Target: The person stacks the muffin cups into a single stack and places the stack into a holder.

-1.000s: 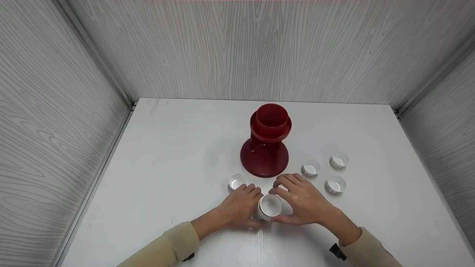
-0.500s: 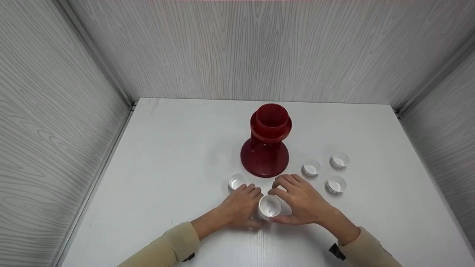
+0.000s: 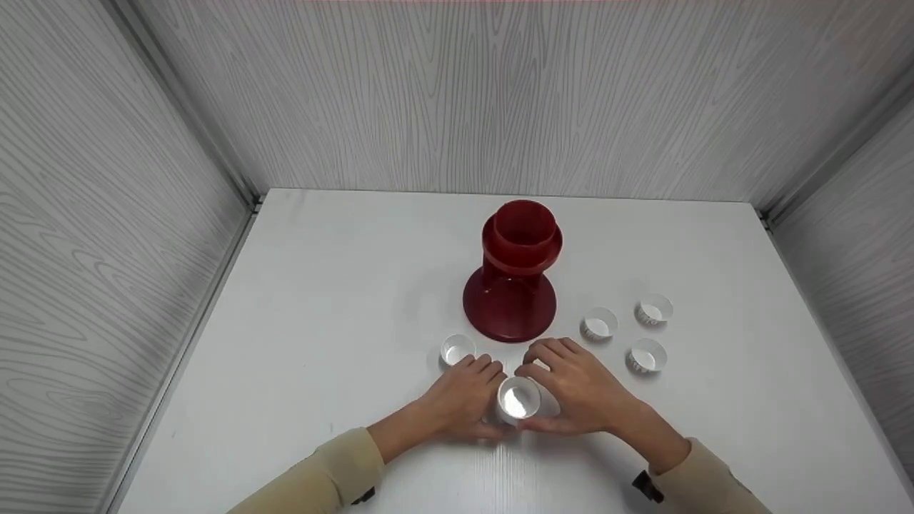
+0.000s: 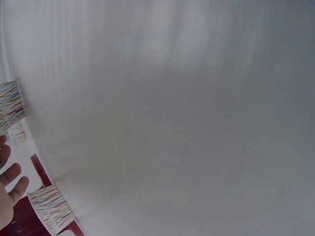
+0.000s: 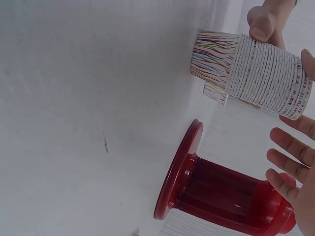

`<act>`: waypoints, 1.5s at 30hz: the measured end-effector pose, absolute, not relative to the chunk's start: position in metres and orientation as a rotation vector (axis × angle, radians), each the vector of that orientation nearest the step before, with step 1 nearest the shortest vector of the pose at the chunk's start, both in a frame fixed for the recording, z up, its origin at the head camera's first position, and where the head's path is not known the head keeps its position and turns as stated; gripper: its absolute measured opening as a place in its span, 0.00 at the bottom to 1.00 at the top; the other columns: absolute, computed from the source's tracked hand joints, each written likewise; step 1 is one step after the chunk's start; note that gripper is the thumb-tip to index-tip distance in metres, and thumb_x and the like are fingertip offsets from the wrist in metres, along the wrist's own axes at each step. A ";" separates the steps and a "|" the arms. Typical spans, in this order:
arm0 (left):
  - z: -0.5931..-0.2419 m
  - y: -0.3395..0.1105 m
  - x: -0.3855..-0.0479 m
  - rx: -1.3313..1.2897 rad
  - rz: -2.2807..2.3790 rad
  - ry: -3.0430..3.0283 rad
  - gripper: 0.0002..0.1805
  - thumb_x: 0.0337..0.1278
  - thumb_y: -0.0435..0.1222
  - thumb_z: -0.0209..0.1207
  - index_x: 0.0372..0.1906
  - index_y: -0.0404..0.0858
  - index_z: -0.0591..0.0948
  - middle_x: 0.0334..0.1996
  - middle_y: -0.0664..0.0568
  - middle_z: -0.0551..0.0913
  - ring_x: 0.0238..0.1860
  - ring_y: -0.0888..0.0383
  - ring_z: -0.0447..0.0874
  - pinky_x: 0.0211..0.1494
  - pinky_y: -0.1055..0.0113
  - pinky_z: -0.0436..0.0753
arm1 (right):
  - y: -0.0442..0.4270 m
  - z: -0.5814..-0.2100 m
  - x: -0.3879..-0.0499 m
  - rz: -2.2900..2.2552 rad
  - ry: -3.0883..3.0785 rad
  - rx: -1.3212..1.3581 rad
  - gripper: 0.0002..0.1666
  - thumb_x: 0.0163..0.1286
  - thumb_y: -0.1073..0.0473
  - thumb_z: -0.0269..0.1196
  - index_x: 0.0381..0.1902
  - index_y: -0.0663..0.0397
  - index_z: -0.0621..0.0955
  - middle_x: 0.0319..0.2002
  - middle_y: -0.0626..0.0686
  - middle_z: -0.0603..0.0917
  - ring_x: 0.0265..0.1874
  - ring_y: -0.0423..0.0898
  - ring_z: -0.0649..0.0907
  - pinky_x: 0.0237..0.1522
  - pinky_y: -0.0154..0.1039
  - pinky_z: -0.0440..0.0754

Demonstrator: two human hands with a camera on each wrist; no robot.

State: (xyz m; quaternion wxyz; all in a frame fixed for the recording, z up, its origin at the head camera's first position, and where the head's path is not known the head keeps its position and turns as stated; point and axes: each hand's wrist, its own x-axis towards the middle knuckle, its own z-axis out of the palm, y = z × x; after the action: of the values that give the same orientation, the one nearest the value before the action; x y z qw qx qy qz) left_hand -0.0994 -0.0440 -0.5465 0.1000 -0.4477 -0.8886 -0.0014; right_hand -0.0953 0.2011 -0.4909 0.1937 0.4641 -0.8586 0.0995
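Observation:
An upright stack of nested paper cups (image 3: 519, 400) stands between the hands. My left hand (image 3: 460, 401) holds its left side; in the right wrist view that hand (image 5: 266, 22) has its thumb against the cups (image 5: 266, 73). My right hand (image 3: 582, 389) curves around the right side, thumb and forefinger at the upper rims. In the right wrist view my right hand (image 5: 300, 167) spreads its other fingers beside the stack. Coloured wavy lines cover the lowest cup. The left wrist view shows only part of my left hand (image 4: 7, 201), near a patterned cup (image 4: 51, 209).
A red stand (image 3: 509, 307) with a round base and an open top is behind the hands. One small cup (image 3: 457, 348) sits just beyond my left fingers. Three more, a near one (image 3: 646, 355), a left one (image 3: 598, 323) and a far one (image 3: 653, 309), are at the right.
The double rim seen at the stack's top now looks single, and the inside of the top cup looks brighter. Both hands have stayed almost in place.

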 end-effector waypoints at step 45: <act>-0.548 -0.044 -0.098 -1.318 0.026 -2.633 0.41 0.52 0.75 0.59 0.54 0.45 0.80 0.49 0.55 0.82 0.51 0.57 0.78 0.54 0.63 0.79 | 0.250 -0.478 -0.111 0.194 -2.456 1.230 0.41 0.48 0.27 0.78 0.52 0.46 0.85 0.47 0.48 0.83 0.50 0.50 0.84 0.52 0.49 0.84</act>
State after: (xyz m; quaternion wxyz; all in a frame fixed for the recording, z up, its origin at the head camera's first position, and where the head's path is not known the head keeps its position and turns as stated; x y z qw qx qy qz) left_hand -0.0978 -0.0441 -0.5478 0.0983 -0.4455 -0.8898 0.0087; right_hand -0.1115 0.2502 -0.4781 0.1927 0.4382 -0.8752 0.0692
